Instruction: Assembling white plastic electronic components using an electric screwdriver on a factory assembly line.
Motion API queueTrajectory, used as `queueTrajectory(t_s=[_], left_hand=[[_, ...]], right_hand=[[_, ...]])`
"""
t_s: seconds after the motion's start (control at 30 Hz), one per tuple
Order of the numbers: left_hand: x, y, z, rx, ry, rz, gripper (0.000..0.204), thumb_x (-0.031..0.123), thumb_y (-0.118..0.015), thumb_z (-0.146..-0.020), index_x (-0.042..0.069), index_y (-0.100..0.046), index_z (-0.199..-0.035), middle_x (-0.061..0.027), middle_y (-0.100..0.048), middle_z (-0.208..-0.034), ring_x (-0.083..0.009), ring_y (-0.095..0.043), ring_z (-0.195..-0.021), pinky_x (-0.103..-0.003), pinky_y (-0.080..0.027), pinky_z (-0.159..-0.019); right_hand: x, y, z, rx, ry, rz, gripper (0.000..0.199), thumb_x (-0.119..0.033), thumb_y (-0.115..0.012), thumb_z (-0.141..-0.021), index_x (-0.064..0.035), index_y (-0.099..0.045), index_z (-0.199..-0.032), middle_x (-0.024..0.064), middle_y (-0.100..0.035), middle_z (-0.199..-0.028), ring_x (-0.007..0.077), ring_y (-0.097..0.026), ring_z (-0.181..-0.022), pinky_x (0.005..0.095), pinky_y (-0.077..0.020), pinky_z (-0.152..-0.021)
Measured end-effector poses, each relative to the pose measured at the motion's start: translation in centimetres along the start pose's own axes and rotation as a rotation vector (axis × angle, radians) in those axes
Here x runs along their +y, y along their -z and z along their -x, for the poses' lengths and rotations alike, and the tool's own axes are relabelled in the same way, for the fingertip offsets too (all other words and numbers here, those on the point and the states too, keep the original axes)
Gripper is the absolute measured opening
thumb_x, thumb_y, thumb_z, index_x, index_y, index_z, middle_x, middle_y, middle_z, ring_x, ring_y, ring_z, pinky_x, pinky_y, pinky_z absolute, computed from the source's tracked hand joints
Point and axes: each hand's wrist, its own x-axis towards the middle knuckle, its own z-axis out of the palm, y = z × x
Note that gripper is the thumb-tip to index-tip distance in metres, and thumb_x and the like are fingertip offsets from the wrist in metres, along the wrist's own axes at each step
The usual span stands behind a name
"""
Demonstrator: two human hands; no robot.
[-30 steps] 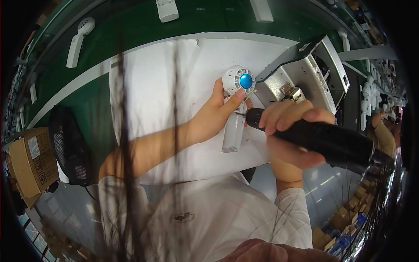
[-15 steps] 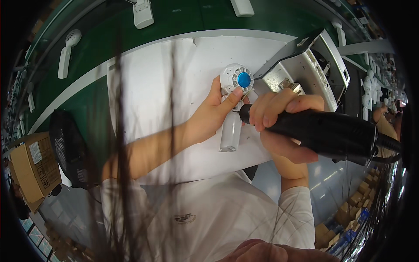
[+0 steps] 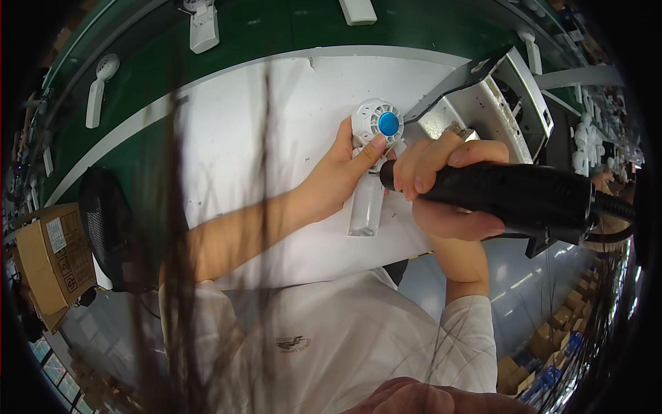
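My left hand (image 3: pixel 345 165) is closed round the neck of a white handheld fan (image 3: pixel 365 210), its thumb just below the round vented head with a blue centre. The fan's handle points toward me over the white work surface (image 3: pixel 241 131). In my right hand (image 3: pixel 441 160) is a thick black electric screwdriver (image 3: pixel 527 200), lying sideways with its cord running off right. Its tip meets the fan near the neck, just under my left thumb. Whether a screw sits at the tip is too small to tell.
An open metal box (image 3: pixel 496 114) stands at the right behind my hands. Beyond the table runs a green conveyor belt (image 3: pixel 276 27) carrying more white fans (image 3: pixel 98 96). At the left are a black mesh chair back (image 3: pixel 103 228) and a cardboard box (image 3: pixel 55 255).
The white fans on the green belt have shifted left. My hands, the fan and the screwdriver hold nearly the same pose, with the screwdriver's rear end slightly higher in view.
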Motion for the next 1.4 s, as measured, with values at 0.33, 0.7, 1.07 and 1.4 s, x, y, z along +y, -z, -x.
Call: queueTrajectory(t_s=[0.33, 0.7, 1.07, 1.4], left_hand=[[0.1, -0.2, 0.2, -0.002, 0.055, 0.108, 0.044, 0.034, -0.049, -0.101, 0.017, -0.027, -0.135, -0.0067, -0.055, -0.106, -0.0158, -0.059, -0.091, -0.035, -0.055, -0.074], [-0.1, -0.1, 0.0, -0.043, 0.075, 0.144, 0.048, 0.043, -0.044, -0.101, 0.016, -0.024, -0.136, -0.0086, -0.056, -0.106, -0.0180, -0.060, -0.092, -0.036, -0.056, -0.074], [-0.6, -0.3, 0.3, 0.011, 0.002, 0.093, 0.047, 0.046, -0.041, -0.103, 0.015, -0.029, -0.137, -0.0054, -0.057, -0.111, -0.0129, -0.053, -0.104, -0.032, -0.043, -0.093], [0.0, 0.1, 0.3, -0.058, 0.042, 0.114, 0.047, 0.045, -0.037, -0.103, 0.023, -0.028, -0.144, -0.0033, -0.047, -0.128, -0.0147, -0.048, -0.116, -0.033, -0.044, -0.097]], right_hand=[[-2.5, 0.2, -1.5, 0.104, -0.106, -0.017, 0.076, -0.072, -0.057, -0.078, -0.0064, -0.036, -0.110, 0.0106, -0.052, -0.069, 0.0193, -0.050, -0.050, 0.0317, -0.0447, -0.046], [-6.1, 0.9, -2.0, 0.079, 0.024, 0.134, 0.075, -0.073, -0.056, -0.080, -0.0052, -0.037, -0.108, 0.0112, -0.051, -0.072, 0.0210, -0.050, -0.055, 0.0367, -0.0461, -0.051], [-1.3, -1.0, -0.6, -0.012, -0.062, 0.005, 0.075, -0.067, -0.062, -0.073, -0.0053, -0.035, -0.107, 0.0097, -0.053, -0.075, 0.0188, -0.053, -0.058, 0.0334, -0.0489, -0.055], [0.7, -0.8, -1.7, -0.091, -0.103, -0.006, 0.075, -0.078, -0.047, -0.081, -0.0074, -0.035, -0.102, 0.0063, -0.047, -0.066, 0.0158, -0.046, -0.045, 0.0311, -0.0442, -0.043]])
